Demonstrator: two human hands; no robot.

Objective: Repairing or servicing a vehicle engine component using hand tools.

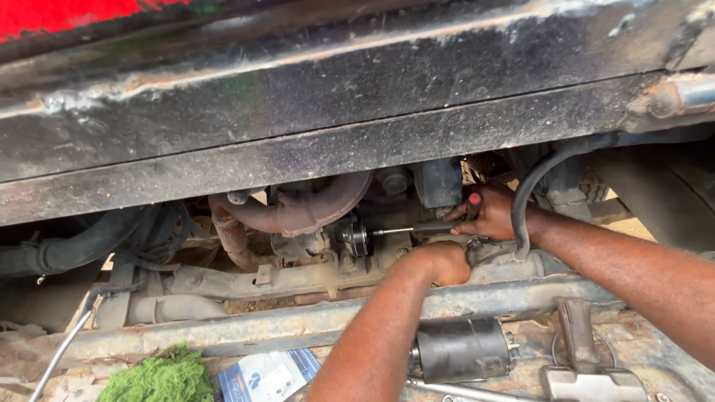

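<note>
Two hands work under a black, grimy vehicle frame (313, 112). The right hand (491, 214) is closed around the dark handle of a screwdriver (417, 229), whose thin shaft runs level to the left and meets a round metal part (356, 237) below a rusty curved pipe (298, 212). The screwdriver's red end cap shows just above the knuckles. A black hose (525, 201) loops down across the right wrist. The left hand (445, 262) reaches in from below, its fingers tucked out of sight behind the machinery, so I cannot tell whether they are spread or gripping anything. Just beside the left forearm, nearer the camera, lies a black cylindrical motor (462, 348), with a hammer (585, 357) to its right. A green tuft (160, 378) and a blue-and-white box (269, 376) lie at the lower left.
</note>
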